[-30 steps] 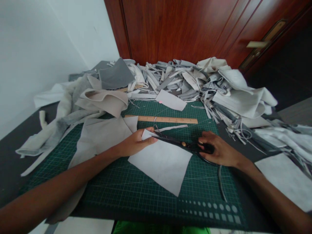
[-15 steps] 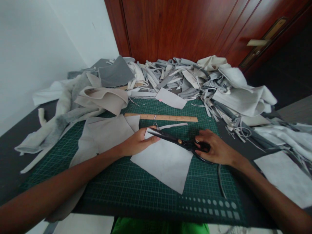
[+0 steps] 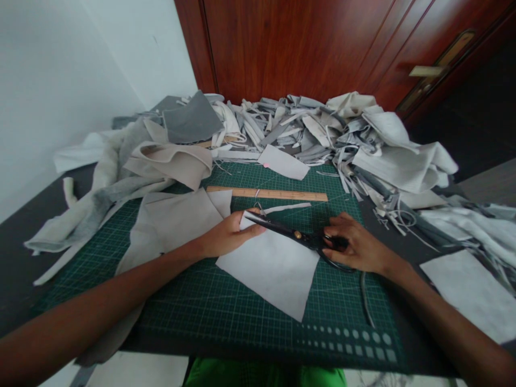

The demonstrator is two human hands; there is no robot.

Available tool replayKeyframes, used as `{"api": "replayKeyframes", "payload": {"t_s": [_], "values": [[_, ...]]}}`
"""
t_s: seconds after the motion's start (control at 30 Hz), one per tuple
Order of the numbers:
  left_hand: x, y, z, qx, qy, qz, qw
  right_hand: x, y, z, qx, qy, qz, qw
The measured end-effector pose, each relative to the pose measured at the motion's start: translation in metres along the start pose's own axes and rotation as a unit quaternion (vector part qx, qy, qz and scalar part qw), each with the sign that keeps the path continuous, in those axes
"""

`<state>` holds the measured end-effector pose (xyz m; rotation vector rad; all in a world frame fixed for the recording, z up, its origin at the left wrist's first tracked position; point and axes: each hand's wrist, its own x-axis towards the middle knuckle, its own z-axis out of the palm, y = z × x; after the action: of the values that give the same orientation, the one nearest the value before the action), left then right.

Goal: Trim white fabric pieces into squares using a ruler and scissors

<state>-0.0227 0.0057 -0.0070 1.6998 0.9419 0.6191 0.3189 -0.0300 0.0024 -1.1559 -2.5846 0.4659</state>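
My left hand point(image 3: 231, 235) pinches the upper left corner of a pale, roughly square piece of material point(image 3: 276, 271), fabric or leather. My right hand point(image 3: 352, 243) is closed round the handles of black scissors point(image 3: 297, 235). The blades lie along the piece's top edge, their tips beside my left thumb, and they look nearly closed. A narrow pale strip point(image 3: 288, 208) sticks out just beyond the blades. Under the piece is a green cutting mat point(image 3: 193, 306) with a printed grid.
A wooden ruler point(image 3: 282, 194) lies beyond the scissors. Larger pale pieces point(image 3: 173, 215) spread at the left. Heaped grey and white scraps point(image 3: 278, 126) line the back, below a wooden door point(image 3: 290, 48). A pale sheet point(image 3: 470, 295) and a thin grey strip point(image 3: 366, 301) lie at the right.
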Motion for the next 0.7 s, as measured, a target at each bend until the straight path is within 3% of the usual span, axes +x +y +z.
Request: {"api": "replayKeyframes", "payload": {"t_s": [0.7], "values": [[-0.0022,0.0041,0.0002,-0.027,-0.008,-0.020,0.999,0.0010,-0.0018,0.0021,-0.013,0.011,-0.022,1.000]]}}
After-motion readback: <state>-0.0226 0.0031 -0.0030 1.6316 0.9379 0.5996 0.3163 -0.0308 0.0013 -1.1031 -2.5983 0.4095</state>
